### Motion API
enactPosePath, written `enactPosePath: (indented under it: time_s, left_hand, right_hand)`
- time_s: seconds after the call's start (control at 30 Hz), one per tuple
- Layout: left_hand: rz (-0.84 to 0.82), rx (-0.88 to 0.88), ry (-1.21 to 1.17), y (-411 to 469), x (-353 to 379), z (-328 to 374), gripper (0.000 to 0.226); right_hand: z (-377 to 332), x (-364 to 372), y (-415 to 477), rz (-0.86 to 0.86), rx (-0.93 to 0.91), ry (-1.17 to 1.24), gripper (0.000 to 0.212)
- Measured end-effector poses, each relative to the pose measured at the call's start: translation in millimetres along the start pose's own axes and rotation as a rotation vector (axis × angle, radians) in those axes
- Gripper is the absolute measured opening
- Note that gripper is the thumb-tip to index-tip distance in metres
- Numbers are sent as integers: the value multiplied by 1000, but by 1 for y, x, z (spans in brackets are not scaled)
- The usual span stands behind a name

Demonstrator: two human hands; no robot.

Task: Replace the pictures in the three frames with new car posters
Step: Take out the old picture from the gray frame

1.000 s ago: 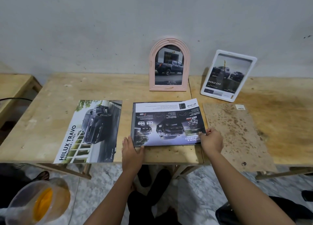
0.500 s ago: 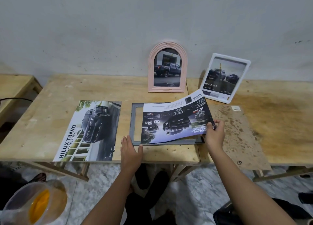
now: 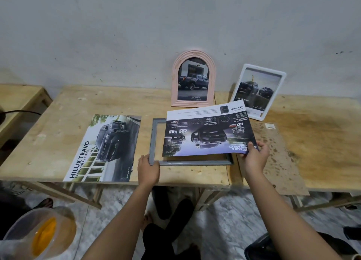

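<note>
A grey rectangular frame (image 3: 155, 140) lies flat on the wooden table (image 3: 58, 111), its inside showing bare wood. My left hand (image 3: 147, 171) grips its near left corner. My right hand (image 3: 255, 158) pinches the near right corner of a dark car poster (image 3: 207, 134) and holds it tilted above the frame. A second poster, the Hilux Travo poster (image 3: 105, 148), lies flat to the left. A pink arched frame (image 3: 193, 78) and a white frame (image 3: 258, 91) lean on the wall, each with a truck picture inside.
A stained brown backing board (image 3: 277, 158) lies on the table right of the grey frame, overhanging the front edge. A clear plastic jug (image 3: 39, 234) with something orange sits low at bottom left. Another wooden bench (image 3: 17, 99) stands at far left.
The car poster lay flat over the grey frame; my right hand has lifted it up and rightward, uncovering the frame's left side and opening. My left hand now grips the frame corner.
</note>
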State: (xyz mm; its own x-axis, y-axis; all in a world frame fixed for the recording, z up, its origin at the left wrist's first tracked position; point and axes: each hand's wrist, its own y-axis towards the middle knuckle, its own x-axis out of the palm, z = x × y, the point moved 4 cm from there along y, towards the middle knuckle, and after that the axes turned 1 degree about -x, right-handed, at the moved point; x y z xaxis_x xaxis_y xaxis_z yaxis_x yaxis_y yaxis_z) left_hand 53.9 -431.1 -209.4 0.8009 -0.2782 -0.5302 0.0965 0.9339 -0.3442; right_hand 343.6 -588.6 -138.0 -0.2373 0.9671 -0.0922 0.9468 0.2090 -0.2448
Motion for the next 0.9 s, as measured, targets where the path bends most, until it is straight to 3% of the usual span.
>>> enactPosePath:
  time_s: [0.17,0.27,0.33,0.43,0.5,0.53,0.67,0.8,0.9]
  left_hand:
    - [219,-43,-384,2,-37,32,31]
    - [370,96,-429,4,-68,65,28]
    - [340,217,-375,3,-80,87,30]
    - [141,295,-300,2,-83,104,40]
    - [26,312,-234,0,-82,101,42]
    - [2,313,-226,0,-84,96,39]
    - [-74,232,-310,6,-106,69,19]
    - [-4,111,-522,32,-143,47,12]
    - [171,64,-620,55,-187,39,16]
  right_hand:
    - [-3,11,-6,-100,33,13,9]
    - [-17,23,-10,-214,-28,-41,5]
    - [-28,37,-19,-326,-66,-12,8]
    - [-42,66,-36,-484,-95,6,17]
    - [-49,84,-45,-544,-121,13,10]
    - [-51,93,-48,-551,-113,22,2]
    - [-61,126,-61,-574,-64,107,12]
    - [-53,174,-87,-771,41,-13,13]
    - [-27,212,-117,-948,91,-348,12]
